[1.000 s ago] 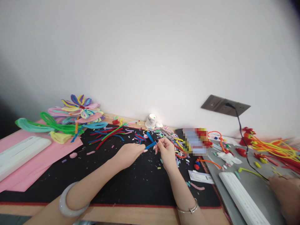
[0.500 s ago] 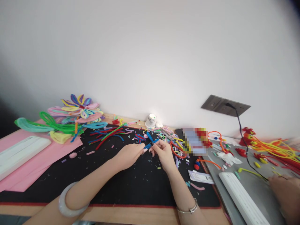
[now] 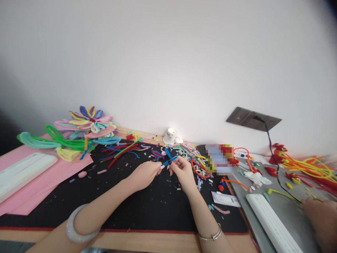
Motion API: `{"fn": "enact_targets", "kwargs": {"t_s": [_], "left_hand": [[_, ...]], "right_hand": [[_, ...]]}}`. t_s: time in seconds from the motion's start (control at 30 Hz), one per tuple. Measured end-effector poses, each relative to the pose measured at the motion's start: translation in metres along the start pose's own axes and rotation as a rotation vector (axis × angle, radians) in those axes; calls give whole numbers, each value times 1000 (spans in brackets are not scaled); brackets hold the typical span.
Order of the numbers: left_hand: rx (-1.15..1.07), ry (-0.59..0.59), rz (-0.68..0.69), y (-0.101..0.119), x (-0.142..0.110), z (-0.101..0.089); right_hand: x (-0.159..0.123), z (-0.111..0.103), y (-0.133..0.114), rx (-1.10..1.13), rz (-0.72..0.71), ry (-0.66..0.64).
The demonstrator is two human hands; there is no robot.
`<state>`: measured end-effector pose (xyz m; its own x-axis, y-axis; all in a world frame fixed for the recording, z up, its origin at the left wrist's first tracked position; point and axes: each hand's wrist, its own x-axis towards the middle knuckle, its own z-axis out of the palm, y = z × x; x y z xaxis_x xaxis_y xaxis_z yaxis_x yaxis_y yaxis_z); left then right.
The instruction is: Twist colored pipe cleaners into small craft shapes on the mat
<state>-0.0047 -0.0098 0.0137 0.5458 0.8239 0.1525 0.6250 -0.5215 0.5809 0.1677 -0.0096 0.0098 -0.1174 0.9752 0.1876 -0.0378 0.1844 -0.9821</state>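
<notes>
Between my two hands, above the black mat point(image 3: 105, 207), is a piece made of blue pipe cleaners point(image 3: 169, 153), with crossing loops and a small dark spot near its middle. My left hand point(image 3: 147, 174) pinches its left end with the fingertips. My right hand point(image 3: 182, 171) has thumb and fingers closed on its right side. Part of the piece is hidden behind my fingers. Just beyond my left hand lies a blue and red pipe-cleaner shape point(image 3: 157, 155). A bundle of red, blue and green pipe cleaners point(image 3: 122, 151) rests farther left on the mat.
A pipe-cleaner flower point(image 3: 91, 121) and green loops point(image 3: 65, 140) sit at the left. Cut scraps point(image 3: 188, 149) and a white paper cup point(image 3: 170, 135) are near the wall. Another person's hand point(image 3: 319, 214) is at the right, by a white power strip point(image 3: 273, 225) and a black cord point(image 3: 273, 158).
My left hand has shifted very slightly, and the blue piece between my hands lies a little straighter. My right hand is almost still.
</notes>
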Motion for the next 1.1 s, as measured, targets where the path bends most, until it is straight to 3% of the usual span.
{"fn": "enact_targets", "kwargs": {"t_s": [0.33, 0.6, 0.83, 1.1], "left_hand": [[-499, -114, -43, 5, 0, 0], [-313, -81, -11, 2, 0, 1], [-239, -61, -35, -3, 0, 3], [-215, -73, -24, -4, 1, 4]], "right_hand": [[-1, 1, -5, 218, 49, 13], [0, 0, 2, 193, 186, -11], [0, 0, 1, 290, 207, 33], [0, 1, 1, 327, 257, -13]]}}
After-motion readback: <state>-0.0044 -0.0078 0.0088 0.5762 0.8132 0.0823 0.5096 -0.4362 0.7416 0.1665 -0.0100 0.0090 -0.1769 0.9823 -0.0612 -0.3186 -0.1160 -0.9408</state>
